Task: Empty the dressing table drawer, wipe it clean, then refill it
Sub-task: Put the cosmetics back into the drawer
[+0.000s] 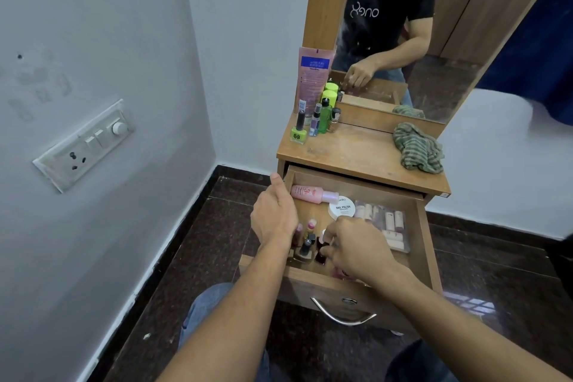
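Observation:
The wooden drawer (pixel 424 236) of the dressing table is pulled open. Inside lie a pink bottle (pixel 310 194), a white nail polish remover tub (pixel 342 207), a clear case of lipsticks (pixel 387 223) and several small nail polish bottles (pixel 307 242) at the front left. My left hand (pixel 274 214) rests on the drawer's left wall, fingers curled over its edge. My right hand (pixel 353 245) reaches into the drawer and pinches a small dark nail polish bottle (pixel 322 253).
On the table top (pixel 350 149) stand a pink tube (pixel 313 74), a green bottle (pixel 325 115) and a few small bottles at the back left. A striped green cloth (pixel 418 149) lies at the right. A mirror (pixel 403 25) rises behind. A wall is close on the left.

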`<action>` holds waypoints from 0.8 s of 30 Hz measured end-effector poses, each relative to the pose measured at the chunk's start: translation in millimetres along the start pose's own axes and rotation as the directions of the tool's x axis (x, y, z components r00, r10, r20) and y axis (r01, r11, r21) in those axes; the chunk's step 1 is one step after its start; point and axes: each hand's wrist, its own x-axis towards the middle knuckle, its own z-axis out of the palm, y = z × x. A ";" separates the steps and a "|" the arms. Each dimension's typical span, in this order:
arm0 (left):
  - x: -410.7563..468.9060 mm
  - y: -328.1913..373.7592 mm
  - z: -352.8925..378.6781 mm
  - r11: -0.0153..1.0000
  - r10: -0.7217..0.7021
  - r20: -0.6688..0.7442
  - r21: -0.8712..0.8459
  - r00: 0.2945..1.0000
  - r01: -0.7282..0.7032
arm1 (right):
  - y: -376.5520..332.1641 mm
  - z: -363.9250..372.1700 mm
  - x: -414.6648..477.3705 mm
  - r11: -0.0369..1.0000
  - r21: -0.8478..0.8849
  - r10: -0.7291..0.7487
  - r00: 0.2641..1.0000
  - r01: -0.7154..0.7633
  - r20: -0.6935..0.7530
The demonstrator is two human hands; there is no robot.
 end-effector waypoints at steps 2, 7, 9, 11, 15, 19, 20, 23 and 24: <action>0.0 -0.9 0.0 1.000 0.000 0.000 0.002 1.000 0.000 | 0.1 1.3 -0.3 1.000 -0.004 -0.001 1.000 0.001 0.016; 0.2 -1.9 -0.6 1.000 0.002 -0.001 0.002 1.000 -0.002 | 0.2 1.4 -0.4 1.000 -0.005 -0.016 0.999 0.016 0.027; 0.1 -2.0 -0.3 1.000 0.001 -0.005 0.000 1.000 -0.001 | 0.3 -2.3 -1.3 1.000 -0.004 -0.027 0.999 0.027 0.036; 0.4 -3.3 0.5 1.000 0.005 -0.006 -0.008 1.000 -0.005 | -0.3 -12.1 -1.3 0.999 0.005 -0.044 0.998 0.044 0.037; 1.8 -5.1 1.5 1.000 0.023 -0.025 -0.011 0.999 -0.023 | -2.6 -54.0 29.3 0.996 0.086 -0.029 0.997 0.035 -0.064; 2.6 -4.5 1.0 0.999 0.034 -0.016 0.002 0.999 -0.034 | -10.7 -103.1 95.1 0.980 0.195 0.031 0.951 0.031 -0.308; 2.6 -4.3 0.5 0.999 0.033 -0.014 0.004 0.999 -0.033 | -15.7 -110.6 111.4 0.977 0.213 0.047 0.941 0.028 -0.336; 1.0 -3.2 -0.6 0.999 0.030 -0.020 -0.009 0.999 -0.031 | -32.5 -119.6 154.4 0.979 0.205 0.060 0.931 0.016 -0.361; 0.1 -2.6 -0.8 0.999 0.032 -0.023 -0.015 0.999 -0.033 | -37.1 -119.6 165.5 0.982 0.190 0.062 0.934 0.007 -0.353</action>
